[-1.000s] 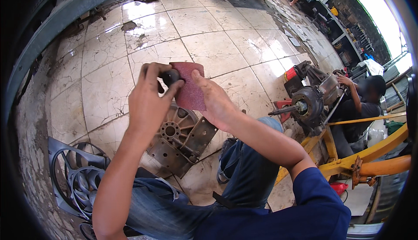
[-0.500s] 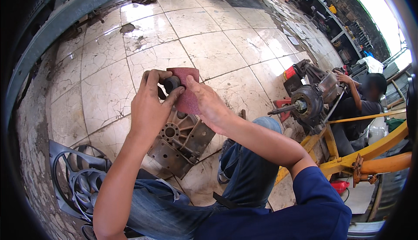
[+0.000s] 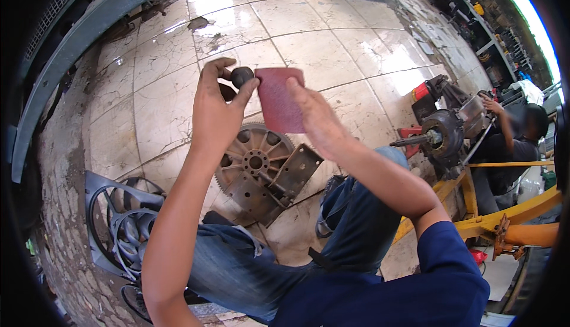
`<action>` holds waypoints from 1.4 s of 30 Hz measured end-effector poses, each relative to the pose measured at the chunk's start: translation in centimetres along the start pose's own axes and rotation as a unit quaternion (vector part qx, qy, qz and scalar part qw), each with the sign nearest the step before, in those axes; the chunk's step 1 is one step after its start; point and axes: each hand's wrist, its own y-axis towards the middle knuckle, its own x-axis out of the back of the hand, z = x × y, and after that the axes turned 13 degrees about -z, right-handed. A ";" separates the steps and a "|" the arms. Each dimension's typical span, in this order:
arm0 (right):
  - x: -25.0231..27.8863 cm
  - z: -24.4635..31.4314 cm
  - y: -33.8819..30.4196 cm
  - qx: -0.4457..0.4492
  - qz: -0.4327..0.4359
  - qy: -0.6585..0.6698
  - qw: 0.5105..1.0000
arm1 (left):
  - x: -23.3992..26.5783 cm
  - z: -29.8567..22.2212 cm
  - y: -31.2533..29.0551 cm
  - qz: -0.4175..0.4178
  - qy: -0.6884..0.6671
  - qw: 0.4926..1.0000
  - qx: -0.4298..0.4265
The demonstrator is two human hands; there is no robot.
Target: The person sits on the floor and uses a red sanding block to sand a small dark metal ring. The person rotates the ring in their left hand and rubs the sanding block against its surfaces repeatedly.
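My left hand pinches a small dark cylindrical part between thumb and fingers, its rounded end facing right. In my right hand, gripped near the right edge, is a reddish sheet of sandpaper. The sheet hangs just right of the dark part, close to my left thumb tip; whether they touch I cannot tell. Below both hands, on the tiled floor, lies a toothed flywheel with a holed centre. Flat rusty metal plates lie over its near side.
A grey plastic fan shroud lies at the left. To the right, a person works at a large gearbox-like assembly beside a yellow frame. A curved grey metal beam crosses the upper left. The floor tiles are cracked.
The sandpaper, earlier behind and against the dark part, has moved off to its right, showing more of its face. The view has shifted, revealing more of the flywheel.
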 end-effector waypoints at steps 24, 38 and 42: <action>1.6 5.1 0.2 0.201 0.065 -0.111 0.971 | 3.4 -6.3 -8.6 0.034 -0.357 0.895 0.263; -0.2 2.1 -0.6 0.305 0.156 -0.175 0.923 | 3.7 -5.5 -9.3 -0.175 -0.204 0.942 0.201; -0.6 2.6 -1.5 0.285 0.136 -0.170 0.934 | 4.4 -5.3 -9.5 -0.167 -0.190 0.952 0.170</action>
